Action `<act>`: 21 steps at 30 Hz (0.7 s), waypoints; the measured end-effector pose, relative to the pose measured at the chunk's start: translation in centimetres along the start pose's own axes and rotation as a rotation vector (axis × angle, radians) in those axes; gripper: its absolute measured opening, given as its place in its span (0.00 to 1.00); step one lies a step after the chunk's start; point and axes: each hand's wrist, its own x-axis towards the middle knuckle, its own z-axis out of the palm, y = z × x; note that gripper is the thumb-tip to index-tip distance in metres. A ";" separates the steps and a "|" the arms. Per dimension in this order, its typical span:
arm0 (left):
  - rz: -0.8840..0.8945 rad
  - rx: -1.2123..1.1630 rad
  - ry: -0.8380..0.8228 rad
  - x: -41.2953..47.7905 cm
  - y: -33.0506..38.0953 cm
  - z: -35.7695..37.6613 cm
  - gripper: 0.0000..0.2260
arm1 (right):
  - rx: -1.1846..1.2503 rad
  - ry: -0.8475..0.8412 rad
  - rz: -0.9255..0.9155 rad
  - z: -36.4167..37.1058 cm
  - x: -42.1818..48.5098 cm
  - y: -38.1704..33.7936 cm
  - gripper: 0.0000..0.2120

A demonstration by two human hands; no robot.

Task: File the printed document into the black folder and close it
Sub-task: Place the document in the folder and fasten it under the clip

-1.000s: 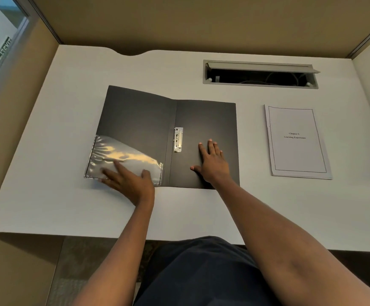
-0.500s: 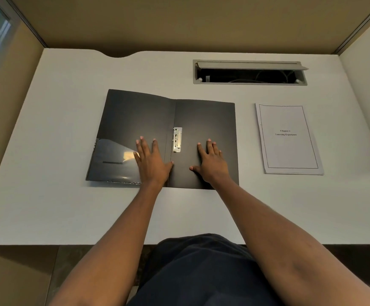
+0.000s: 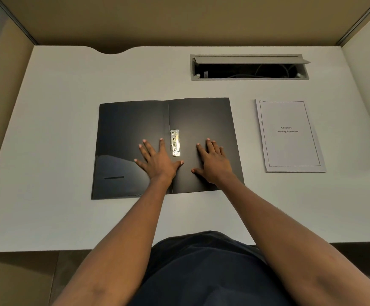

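Black plastic folder (image 3: 135,129) lies open on the white tabletop (image 3: 58,107), left hand (image 3: 158,161) and right hand (image 3: 213,163) both flat, fingers spread; white printed document (image 3: 290,149) sits right of the right hand.

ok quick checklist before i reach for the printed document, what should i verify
1. Black folder lies open and flat on the desk: ok.
2. Metal clip at the spine is uncovered, with nothing on it: ok.
3. Clip lever raised to take pages: cannot tell.
4. Printed document lies within reach to the right of the folder, apart from it, title page up: ok.
5. Right hand free to pick up the document: ok, it rests flat on the right panel and holds nothing.
6. Left hand steadies the folder: ok, palm down beside the clip.
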 end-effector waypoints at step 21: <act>0.005 -0.077 -0.045 0.5 -0.1 0.0 0.45 | 0.124 0.127 0.179 -1.8 4.0 -6.9 0.52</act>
